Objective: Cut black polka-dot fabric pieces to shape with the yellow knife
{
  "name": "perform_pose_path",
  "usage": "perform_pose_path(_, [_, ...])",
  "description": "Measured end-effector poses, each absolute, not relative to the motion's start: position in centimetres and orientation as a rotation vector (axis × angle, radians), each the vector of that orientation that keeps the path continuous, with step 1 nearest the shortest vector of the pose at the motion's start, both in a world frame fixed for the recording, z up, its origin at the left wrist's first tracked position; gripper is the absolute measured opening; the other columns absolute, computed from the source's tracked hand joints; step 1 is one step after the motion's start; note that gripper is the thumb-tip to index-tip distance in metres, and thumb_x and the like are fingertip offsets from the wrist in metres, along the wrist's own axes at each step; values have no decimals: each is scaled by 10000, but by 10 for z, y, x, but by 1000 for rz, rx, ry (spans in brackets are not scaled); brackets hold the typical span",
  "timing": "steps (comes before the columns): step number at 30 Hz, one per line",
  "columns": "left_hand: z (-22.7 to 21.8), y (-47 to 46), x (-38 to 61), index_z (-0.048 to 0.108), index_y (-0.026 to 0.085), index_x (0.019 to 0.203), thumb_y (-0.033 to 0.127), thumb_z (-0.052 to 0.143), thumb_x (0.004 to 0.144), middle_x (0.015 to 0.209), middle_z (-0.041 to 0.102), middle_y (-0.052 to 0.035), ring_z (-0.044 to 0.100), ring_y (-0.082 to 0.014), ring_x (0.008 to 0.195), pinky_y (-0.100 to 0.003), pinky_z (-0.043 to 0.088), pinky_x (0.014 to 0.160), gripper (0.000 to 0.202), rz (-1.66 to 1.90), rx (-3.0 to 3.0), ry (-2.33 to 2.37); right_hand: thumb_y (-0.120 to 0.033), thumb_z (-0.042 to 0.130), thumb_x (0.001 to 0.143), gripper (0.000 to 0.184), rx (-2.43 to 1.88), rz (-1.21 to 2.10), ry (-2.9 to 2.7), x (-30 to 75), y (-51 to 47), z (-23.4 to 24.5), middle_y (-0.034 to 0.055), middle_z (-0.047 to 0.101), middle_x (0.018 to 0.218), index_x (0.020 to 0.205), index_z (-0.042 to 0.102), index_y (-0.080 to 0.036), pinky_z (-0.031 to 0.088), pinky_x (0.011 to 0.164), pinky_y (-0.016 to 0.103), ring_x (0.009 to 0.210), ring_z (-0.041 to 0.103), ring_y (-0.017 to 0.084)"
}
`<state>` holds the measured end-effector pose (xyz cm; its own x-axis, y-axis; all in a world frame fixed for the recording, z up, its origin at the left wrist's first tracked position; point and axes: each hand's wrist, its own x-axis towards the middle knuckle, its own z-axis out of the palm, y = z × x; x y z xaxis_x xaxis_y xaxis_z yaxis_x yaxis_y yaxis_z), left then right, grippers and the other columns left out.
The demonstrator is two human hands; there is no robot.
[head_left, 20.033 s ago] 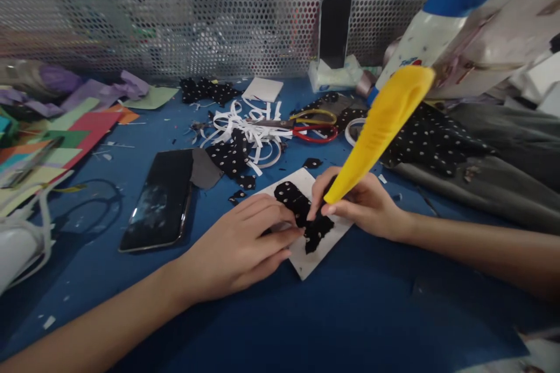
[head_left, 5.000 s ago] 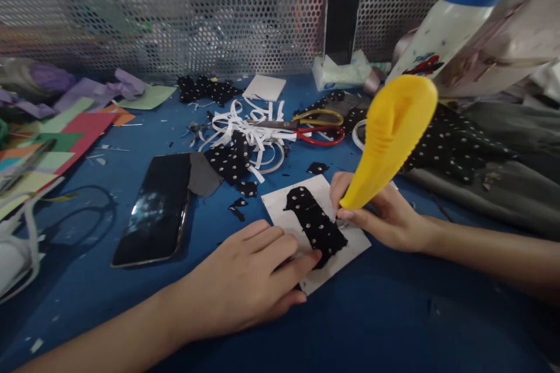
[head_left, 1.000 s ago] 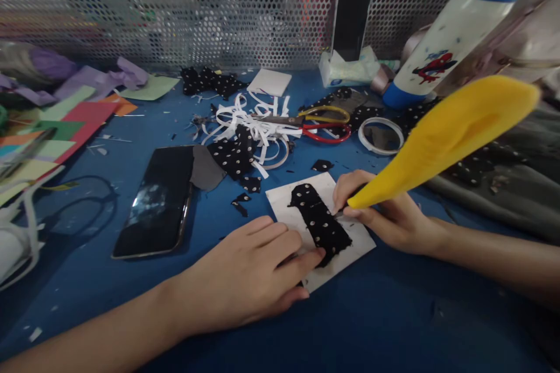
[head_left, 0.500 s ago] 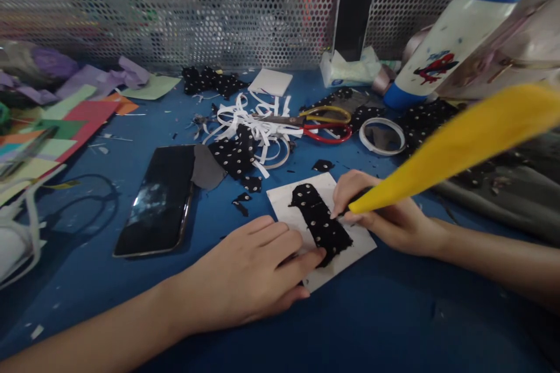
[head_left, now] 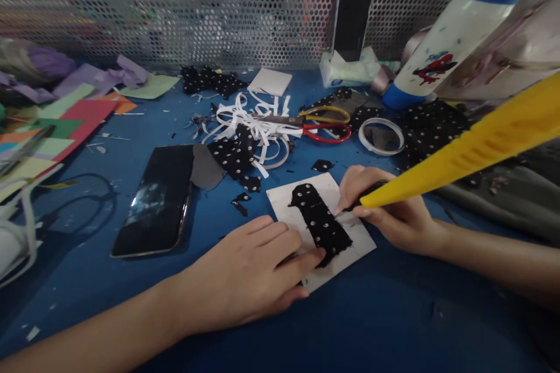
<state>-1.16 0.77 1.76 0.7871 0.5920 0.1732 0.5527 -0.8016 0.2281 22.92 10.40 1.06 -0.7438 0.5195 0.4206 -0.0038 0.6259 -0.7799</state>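
Blue table point(head_left: 376, 326), crowded. Lying flat at left, a black phone point(head_left: 154, 200) beside a grey scrap point(head_left: 205, 166). At centre, tangled white paper strips point(head_left: 256, 128), polka-dot fabric offcuts point(head_left: 234, 154) and red-and-yellow scissors point(head_left: 317, 123). Toward the near edge, a white card point(head_left: 345, 242) bearing a dotted black cut-out point(head_left: 321, 224). Coloured paper sheets point(head_left: 65, 134) at far left; tape roll point(head_left: 381, 136) and grey cloth point(head_left: 503, 204) at right.

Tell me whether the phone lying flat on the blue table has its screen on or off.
Off. The phone lies face up beside the left hand, and its screen is dark, showing only faint reflections.
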Motion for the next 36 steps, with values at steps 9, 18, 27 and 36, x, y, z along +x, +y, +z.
perform_pose_path(9, [19, 8, -12, 499, 186, 1295, 279, 487, 971, 963, 594, -21, 531, -168, 806, -302, 369, 687, 337, 335, 2790, 903, -225, 557, 930, 62, -440, 1025, -2153, 226, 106, 11, 45, 596, 863, 949, 605, -191, 445, 751, 340, 823, 577, 182])
perform_pose_path(18, [19, 7, -11, 503, 190, 1301, 285, 465, 979, 952, 590, -30, 521, -185, 843, -317, 375, 692, 338, 309, 2827, 926, -211, 570, 928, 64, -461, 1061, -2183, 225, 106, 13, 32, 611, 876, 956, 621, -183, 466, 734, 293, 811, 585, 148])
perform_pose_path(27, [16, 6, -13, 529, 210, 1272, 279, 468, 965, 901, 562, -22, 505, -190, 793, -318, 359, 697, 321, 352, 2849, 976, -221, 559, 935, 105, -546, 1145, -2140, 223, 105, 16, 31, 630, 820, 878, 627, -165, 504, 695, 249, 745, 614, 126])
perform_pose_path(36, [13, 6, -14, 553, 182, 1241, 259, 460, 962, 918, 569, -32, 507, -185, 789, -319, 370, 727, 304, 390, 2876, 1022, -255, 574, 931, 127, -499, 1276, -2140, 225, 104, 19, 24, 641, 782, 848, 621, -172, 516, 650, 235, 698, 627, 122])
